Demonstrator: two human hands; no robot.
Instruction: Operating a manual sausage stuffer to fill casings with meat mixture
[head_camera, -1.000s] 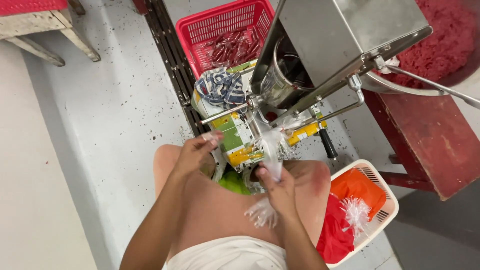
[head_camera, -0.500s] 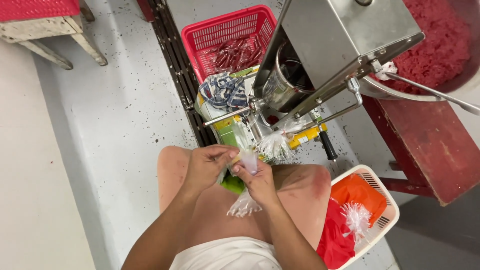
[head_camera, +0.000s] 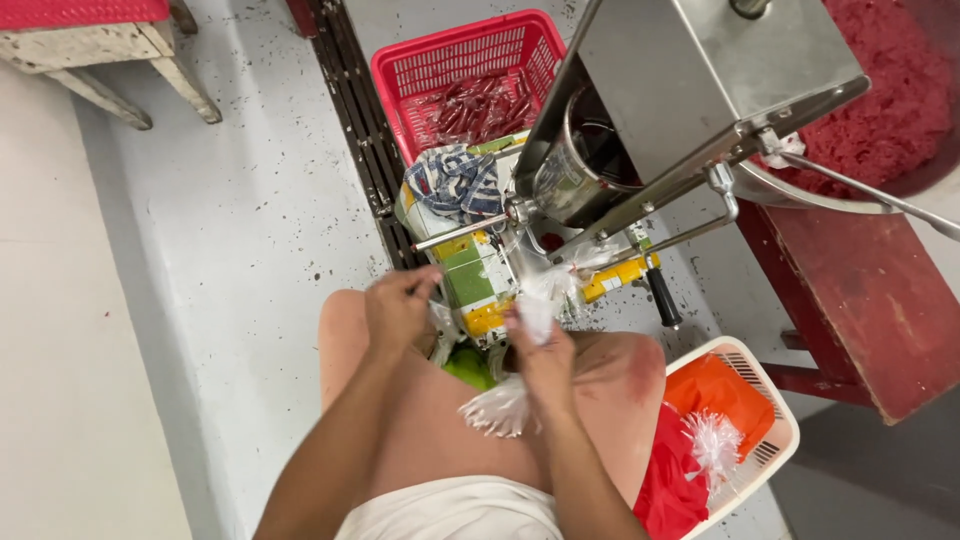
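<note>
Grey concrete floor, speckled with dark spots, with a dark slotted drain channel running up the middle.

Steel machine, box-bodied, with a round barrel opening and a thin horizontal spout rod pointing left; it stands above the knees of the seated person.

Red table, at the right, carrying a wide metal bowl filled with red minced matter.

Red plastic basket, on the floor beyond the machine, holding dark red sausage-like lengths.

White plastic basket, just beside the right knee, holding orange and red plastic sheets and a tuft of white fringe.

Yellow, green and white carton, below the machine, with a blue-and-white checked cloth lying on top of it.

Black-handled crank, hanging at the machine's right side.

Left hand, raised above the left thigh, fingers curled shut and pinched on a thin clear piece of film; what the piece is cannot be told.

Right hand, above the lap and just below the spout, fingers closed around a bundle of clear plastic casing, whose upper end rises toward the machine.

White frayed tuft, hanging from the underside of the right hand, over the thigh.
</note>
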